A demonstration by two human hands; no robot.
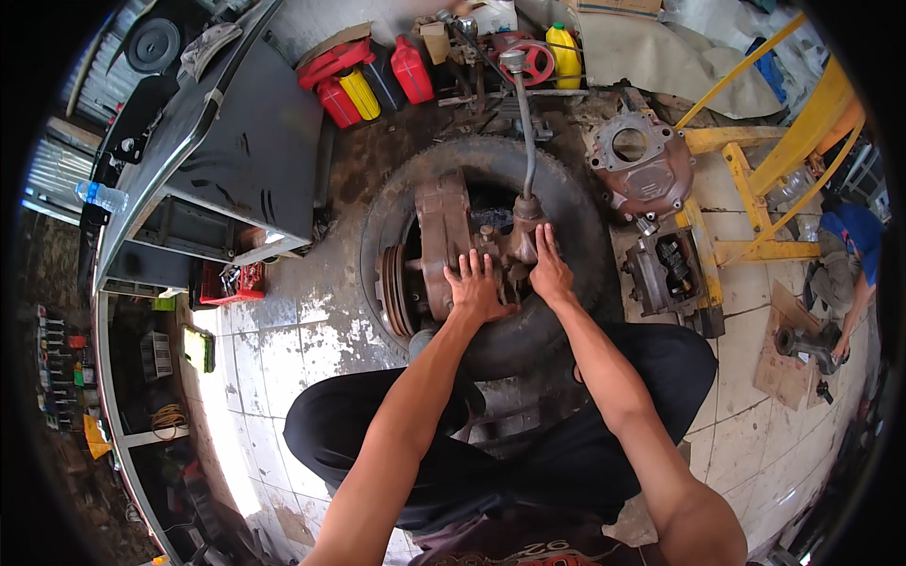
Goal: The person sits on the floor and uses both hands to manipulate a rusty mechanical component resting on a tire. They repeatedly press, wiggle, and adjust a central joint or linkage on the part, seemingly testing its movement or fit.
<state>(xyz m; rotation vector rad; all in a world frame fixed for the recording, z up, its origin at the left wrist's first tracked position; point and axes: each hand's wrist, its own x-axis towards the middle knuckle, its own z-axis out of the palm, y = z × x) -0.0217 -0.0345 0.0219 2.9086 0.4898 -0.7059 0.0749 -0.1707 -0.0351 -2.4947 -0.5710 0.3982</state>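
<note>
A rusty brown gear housing rests in a large black tire, with a ringed metal disc on its left side. A long metal lever rises from a boot-like base on the right of the housing. My left hand lies on the housing's lower part with fingers spread. My right hand rests against the housing just below the lever base, fingers extended, the thumb mostly hidden. Neither hand visibly grips anything.
A steel cabinet and red crate stand left. Jerrycans line the back. A bell housing, gearbox part and yellow frame are right. A co-worker in blue handles a metal part at far right.
</note>
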